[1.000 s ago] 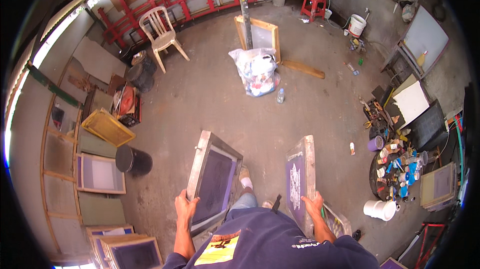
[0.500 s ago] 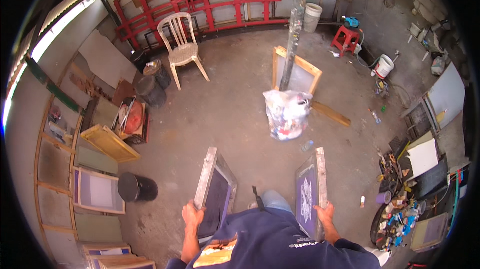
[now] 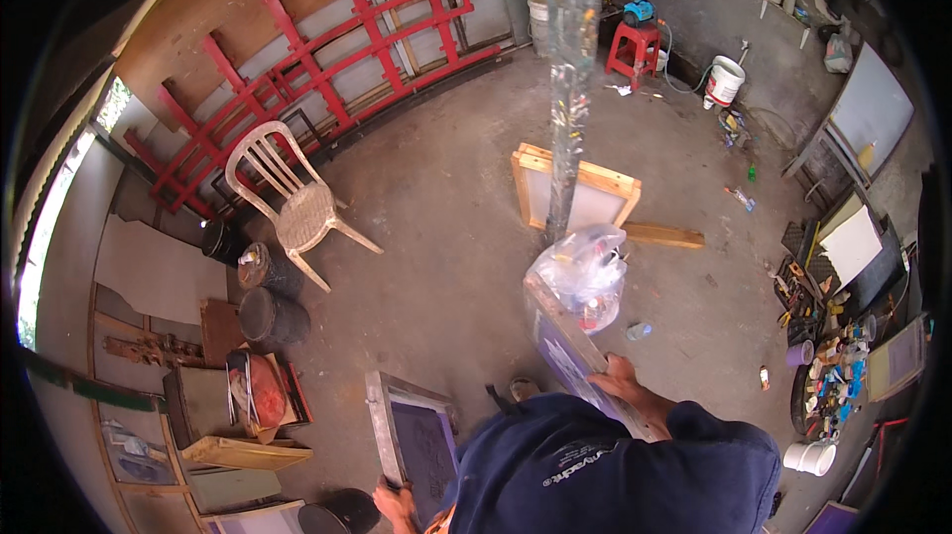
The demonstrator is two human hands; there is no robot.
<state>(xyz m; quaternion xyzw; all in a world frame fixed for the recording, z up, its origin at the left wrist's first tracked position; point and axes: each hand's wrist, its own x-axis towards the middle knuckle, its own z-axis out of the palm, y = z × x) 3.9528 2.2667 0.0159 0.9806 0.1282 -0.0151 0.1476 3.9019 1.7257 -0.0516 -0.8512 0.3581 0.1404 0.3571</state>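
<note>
My left hand (image 3: 397, 502) is closed round the outer edge of a wooden-framed screen printing frame (image 3: 420, 435), whose dark purple mesh faces inward at my left side. On the other side, my right hand (image 3: 617, 378) grips the top rail of a second screen printing frame (image 3: 563, 351), with purple mesh and a white design partly showing. This one stands tilted in front of me, and its far end overlaps a clear plastic bag of rubbish (image 3: 598, 271). My torso hides the lower parts of both frames.
A paint-spattered post (image 3: 568, 88) rises beyond the bag, with wooden frames (image 3: 615, 183) leaning at it. A plastic chair (image 3: 297, 207) stands at the left, near black buckets (image 3: 272, 316). Red metal racking (image 3: 327, 58) lines the back wall. Bottles and jars (image 3: 836, 375) crowd the right.
My view has turned and tilted, shifting the room across it. The right frame has swung forward and inward, over the bag's edge. Both hands keep hold of their frames.
</note>
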